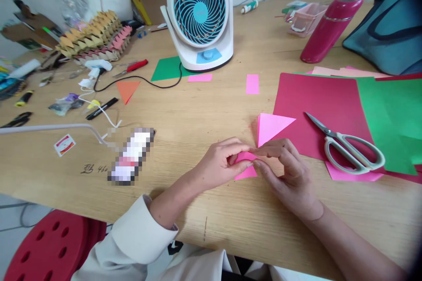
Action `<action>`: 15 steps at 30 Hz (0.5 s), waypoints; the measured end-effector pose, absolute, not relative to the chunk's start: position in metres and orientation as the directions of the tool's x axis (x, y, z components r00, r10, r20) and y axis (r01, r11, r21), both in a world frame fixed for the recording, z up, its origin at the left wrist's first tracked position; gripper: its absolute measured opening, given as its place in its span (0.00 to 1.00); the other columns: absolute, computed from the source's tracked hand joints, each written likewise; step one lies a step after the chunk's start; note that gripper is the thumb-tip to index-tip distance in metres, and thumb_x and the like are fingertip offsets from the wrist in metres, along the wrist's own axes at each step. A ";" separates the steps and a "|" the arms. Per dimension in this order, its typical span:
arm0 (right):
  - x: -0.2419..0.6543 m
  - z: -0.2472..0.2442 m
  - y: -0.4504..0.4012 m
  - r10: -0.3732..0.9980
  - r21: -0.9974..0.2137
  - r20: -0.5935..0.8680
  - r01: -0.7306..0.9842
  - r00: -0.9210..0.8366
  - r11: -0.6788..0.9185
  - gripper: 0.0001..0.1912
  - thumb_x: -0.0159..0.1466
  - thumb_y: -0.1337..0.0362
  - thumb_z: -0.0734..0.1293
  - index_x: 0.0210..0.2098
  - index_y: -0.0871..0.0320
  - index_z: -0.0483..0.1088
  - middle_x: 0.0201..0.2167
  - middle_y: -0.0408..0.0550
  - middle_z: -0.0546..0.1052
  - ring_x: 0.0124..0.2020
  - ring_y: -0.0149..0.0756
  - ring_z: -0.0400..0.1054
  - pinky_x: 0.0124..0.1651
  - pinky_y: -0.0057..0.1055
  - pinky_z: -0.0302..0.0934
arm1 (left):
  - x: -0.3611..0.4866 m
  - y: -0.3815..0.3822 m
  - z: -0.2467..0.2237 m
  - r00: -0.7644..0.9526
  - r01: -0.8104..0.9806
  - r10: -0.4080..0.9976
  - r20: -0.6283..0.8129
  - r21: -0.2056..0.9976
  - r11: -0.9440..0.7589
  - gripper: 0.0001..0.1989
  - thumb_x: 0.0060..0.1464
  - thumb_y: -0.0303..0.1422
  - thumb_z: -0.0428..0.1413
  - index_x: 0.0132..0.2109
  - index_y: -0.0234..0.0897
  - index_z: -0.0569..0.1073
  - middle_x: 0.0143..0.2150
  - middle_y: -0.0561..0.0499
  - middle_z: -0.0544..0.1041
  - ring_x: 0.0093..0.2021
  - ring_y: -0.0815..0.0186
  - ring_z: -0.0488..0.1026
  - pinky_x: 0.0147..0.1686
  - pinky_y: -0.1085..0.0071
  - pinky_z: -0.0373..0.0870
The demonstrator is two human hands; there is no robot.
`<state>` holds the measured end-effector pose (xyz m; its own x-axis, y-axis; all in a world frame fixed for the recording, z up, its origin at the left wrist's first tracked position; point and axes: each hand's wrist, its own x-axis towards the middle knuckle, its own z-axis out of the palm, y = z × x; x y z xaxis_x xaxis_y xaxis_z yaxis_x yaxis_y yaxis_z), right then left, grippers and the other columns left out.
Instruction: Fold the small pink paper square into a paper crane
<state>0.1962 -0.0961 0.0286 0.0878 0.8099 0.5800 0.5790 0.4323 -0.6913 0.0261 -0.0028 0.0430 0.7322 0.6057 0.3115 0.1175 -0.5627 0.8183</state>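
Between my hands is a small pink piece of paper (246,156), bent over and partly hidden by the fingers. My left hand (226,160) pinches its left side between thumb and fingers. My right hand (288,175) pinches the paper's right edge, thumb below and fingertips above. Under the held piece, more pink paper (246,173) shows near the tabletop; whether it is the same sheet I cannot tell. Just beyond the fingers lies a folded pink paper triangle (273,127), its tip overlapping a dark red sheet (316,109).
Scissors (346,142) lie open-bladed on the coloured sheets at right, near a green sheet (391,118). A white fan (201,13) stands at the back, a magenta bottle (329,30) to its right. At left are a phone (132,156), a marker (102,108) and an orange triangle (127,91).
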 end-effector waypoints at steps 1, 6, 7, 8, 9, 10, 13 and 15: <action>0.196 0.029 -0.096 0.815 -0.696 0.572 0.579 0.093 0.423 0.13 0.64 0.73 0.69 0.47 0.54 0.71 0.38 0.47 0.73 0.41 0.36 0.68 0.42 0.37 0.65 | 0.026 -0.003 0.043 0.732 0.125 0.610 0.304 0.820 -0.558 0.11 0.56 0.26 0.60 0.47 0.33 0.78 0.32 0.53 0.71 0.27 0.75 0.63 0.27 0.78 0.61; 0.196 0.030 -0.096 0.837 -0.724 0.536 0.567 0.105 0.392 0.11 0.65 0.71 0.68 0.46 0.52 0.71 0.38 0.47 0.72 0.41 0.37 0.68 0.41 0.37 0.66 | 0.026 -0.002 0.041 0.735 0.140 0.619 0.278 0.830 -0.540 0.12 0.55 0.27 0.61 0.47 0.33 0.78 0.31 0.54 0.70 0.27 0.76 0.62 0.27 0.78 0.61; 0.196 0.030 -0.097 0.841 -0.726 0.532 0.565 0.101 0.392 0.11 0.65 0.71 0.68 0.46 0.52 0.71 0.38 0.47 0.72 0.41 0.37 0.68 0.41 0.38 0.66 | 0.026 -0.003 0.040 0.738 0.138 0.615 0.279 0.828 -0.543 0.12 0.55 0.27 0.61 0.48 0.33 0.78 0.31 0.54 0.70 0.27 0.76 0.62 0.27 0.78 0.61; 0.196 0.030 -0.097 0.843 -0.726 0.530 0.563 0.092 0.395 0.11 0.65 0.71 0.68 0.46 0.51 0.71 0.38 0.47 0.72 0.41 0.37 0.68 0.42 0.38 0.66 | 0.026 -0.003 0.039 0.741 0.137 0.609 0.282 0.825 -0.548 0.12 0.55 0.27 0.61 0.48 0.33 0.78 0.31 0.54 0.71 0.27 0.76 0.63 0.27 0.78 0.61; 0.196 0.030 -0.098 0.844 -0.726 0.529 0.560 0.084 0.399 0.11 0.65 0.71 0.68 0.46 0.51 0.71 0.38 0.47 0.72 0.41 0.37 0.68 0.42 0.38 0.66 | 0.026 -0.003 0.038 0.746 0.138 0.603 0.282 0.820 -0.555 0.12 0.55 0.27 0.61 0.48 0.34 0.78 0.31 0.54 0.71 0.27 0.75 0.63 0.27 0.78 0.62; 0.196 0.029 -0.098 0.844 -0.724 0.531 0.559 0.075 0.405 0.12 0.65 0.72 0.68 0.46 0.52 0.72 0.38 0.47 0.72 0.41 0.37 0.68 0.42 0.37 0.66 | 0.026 -0.003 0.037 0.752 0.142 0.597 0.280 0.815 -0.562 0.12 0.55 0.28 0.61 0.48 0.34 0.78 0.31 0.53 0.72 0.27 0.75 0.64 0.28 0.77 0.62; 0.197 0.028 -0.098 0.840 -0.710 0.540 0.566 0.055 0.419 0.12 0.65 0.73 0.68 0.46 0.53 0.72 0.39 0.47 0.72 0.41 0.36 0.68 0.43 0.36 0.66 | 0.026 -0.004 0.036 0.770 0.166 0.587 0.250 0.810 -0.562 0.11 0.56 0.29 0.60 0.47 0.35 0.78 0.31 0.53 0.73 0.27 0.75 0.64 0.27 0.77 0.63; 0.197 0.027 -0.098 0.838 -0.700 0.544 0.577 0.049 0.421 0.11 0.65 0.72 0.69 0.45 0.53 0.72 0.39 0.47 0.72 0.41 0.36 0.69 0.43 0.36 0.65 | 0.026 -0.004 0.036 0.771 0.181 0.601 0.208 0.835 -0.521 0.11 0.56 0.29 0.60 0.47 0.35 0.77 0.30 0.54 0.71 0.26 0.75 0.63 0.26 0.78 0.62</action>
